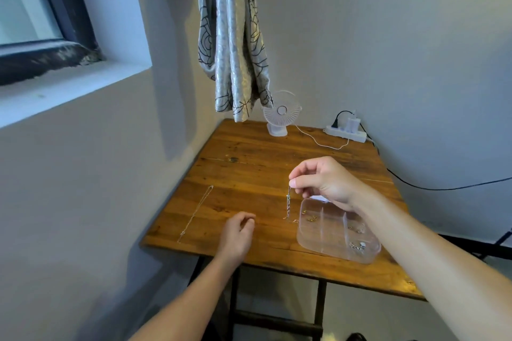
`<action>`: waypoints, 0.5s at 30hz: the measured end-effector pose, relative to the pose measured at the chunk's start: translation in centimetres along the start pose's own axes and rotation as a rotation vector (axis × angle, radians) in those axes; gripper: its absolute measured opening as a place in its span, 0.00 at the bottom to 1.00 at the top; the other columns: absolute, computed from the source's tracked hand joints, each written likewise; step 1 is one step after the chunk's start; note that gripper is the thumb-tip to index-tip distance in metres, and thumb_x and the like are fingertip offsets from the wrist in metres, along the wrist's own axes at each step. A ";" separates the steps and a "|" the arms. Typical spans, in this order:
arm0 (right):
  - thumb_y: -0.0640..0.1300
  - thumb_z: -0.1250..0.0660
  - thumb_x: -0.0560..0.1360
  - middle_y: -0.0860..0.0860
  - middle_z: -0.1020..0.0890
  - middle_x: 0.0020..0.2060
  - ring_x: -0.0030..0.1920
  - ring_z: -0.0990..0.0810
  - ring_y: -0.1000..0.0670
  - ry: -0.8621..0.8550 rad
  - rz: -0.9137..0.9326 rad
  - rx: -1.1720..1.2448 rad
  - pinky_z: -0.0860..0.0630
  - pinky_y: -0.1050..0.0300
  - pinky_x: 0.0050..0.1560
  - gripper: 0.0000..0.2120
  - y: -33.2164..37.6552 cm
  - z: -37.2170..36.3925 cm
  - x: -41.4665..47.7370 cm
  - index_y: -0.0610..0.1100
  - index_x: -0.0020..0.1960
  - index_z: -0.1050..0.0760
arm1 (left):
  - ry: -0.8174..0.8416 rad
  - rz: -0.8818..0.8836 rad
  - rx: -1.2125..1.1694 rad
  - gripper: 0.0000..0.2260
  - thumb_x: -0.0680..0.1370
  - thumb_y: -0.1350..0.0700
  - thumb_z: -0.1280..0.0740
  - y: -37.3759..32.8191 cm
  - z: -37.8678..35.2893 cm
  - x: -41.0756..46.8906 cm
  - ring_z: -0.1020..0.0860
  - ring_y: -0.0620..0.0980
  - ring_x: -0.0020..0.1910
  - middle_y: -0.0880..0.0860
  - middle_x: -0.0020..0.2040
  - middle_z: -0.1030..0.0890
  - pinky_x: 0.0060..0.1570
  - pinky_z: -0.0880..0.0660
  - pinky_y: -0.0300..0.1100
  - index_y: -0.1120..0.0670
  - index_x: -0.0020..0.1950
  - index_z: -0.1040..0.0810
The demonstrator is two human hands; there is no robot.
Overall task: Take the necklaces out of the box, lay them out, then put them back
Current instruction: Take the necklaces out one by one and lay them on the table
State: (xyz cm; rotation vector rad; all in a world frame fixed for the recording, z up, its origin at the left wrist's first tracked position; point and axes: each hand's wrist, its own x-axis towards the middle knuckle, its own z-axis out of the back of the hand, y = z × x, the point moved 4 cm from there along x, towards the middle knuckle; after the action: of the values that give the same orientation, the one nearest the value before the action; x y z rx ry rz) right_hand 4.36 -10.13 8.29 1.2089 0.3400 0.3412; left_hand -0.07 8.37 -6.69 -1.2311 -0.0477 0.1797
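clear plastic box (pixel 339 232) sits on the wooden table (pixel 249 174), a few small chains in its compartments. just left of the box, the right hand (pixel 324 181) pinches a thin necklace (pixel 288 206) that hangs down, its lower end touching the wood. farther left of the box, the left hand (pixel 238 235) hovers loosely curled, holding nothing. another necklace (pixel 195 214) lies stretched out beyond it.

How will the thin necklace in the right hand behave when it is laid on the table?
Likely floppy: the necklace hangs limp from the right hand, its lower end touching the wooden table. Probably very light, being so thin. It may bunch or tangle unless drawn out straight.
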 end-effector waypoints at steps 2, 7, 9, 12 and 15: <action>0.33 0.29 0.71 0.44 0.18 0.34 0.35 0.20 0.49 0.013 0.009 0.039 0.22 0.57 0.38 0.02 0.7 -1.0 0.5 0.36 0.44 0.19 | -0.008 0.097 -0.196 0.10 0.81 0.55 0.42 -0.7 0.7 0.5 0.26 0.43 0.54 0.48 0.55 0.23 0.48 0.31 0.37 0.50 0.58 0.23; 0.34 0.28 0.71 0.45 0.18 0.35 0.36 0.20 0.50 -0.029 -0.096 0.117 0.22 0.59 0.36 0.02 -1.7 -3.8 2.2 0.40 0.42 0.18 | 0.207 0.266 -0.464 0.16 0.83 0.50 0.47 -1.8 0.7 -0.4 0.21 0.51 0.54 0.51 0.48 0.17 0.58 0.30 0.50 0.53 0.56 0.22; 0.37 0.27 0.72 0.44 0.16 0.38 0.38 0.18 0.49 -0.068 -0.160 0.003 0.22 0.59 0.38 0.02 -4.1 -4.7 3.0 0.41 0.45 0.17 | 0.276 0.333 -0.480 0.17 0.83 0.49 0.46 -0.9 0.7 -1.3 0.18 0.52 0.44 0.54 0.40 0.17 0.49 0.25 0.48 0.57 0.55 0.21; 0.40 0.27 0.73 0.47 0.15 0.39 0.39 0.16 0.51 -0.113 -0.186 -0.338 0.22 0.63 0.36 0.02 -7.6 -6.0 4.3 0.44 0.45 0.18 | 0.193 0.334 -0.258 0.10 0.81 0.54 0.39 1.5 1.7 -2.0 0.21 0.48 0.33 0.54 0.37 0.20 0.33 0.25 0.40 0.56 0.51 0.20; 0.42 0.28 0.73 0.50 0.16 0.41 0.41 0.18 0.52 -0.149 -0.149 -0.578 0.19 0.58 0.44 0.01 -10.1 -6.9 5.5 0.48 0.43 0.19 | 0.041 0.234 0.023 0.06 0.79 0.57 0.35 3.3 3.5 -2.2 0.23 0.44 0.33 0.50 0.39 0.20 0.33 0.28 0.35 0.54 0.48 0.19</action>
State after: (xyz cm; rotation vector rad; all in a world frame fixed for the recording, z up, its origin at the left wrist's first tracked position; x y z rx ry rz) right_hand 7.11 -5.10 -3.90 0.6322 0.1804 0.1974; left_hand -3.08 12.34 -8.48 -1.2158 0.1341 0.3576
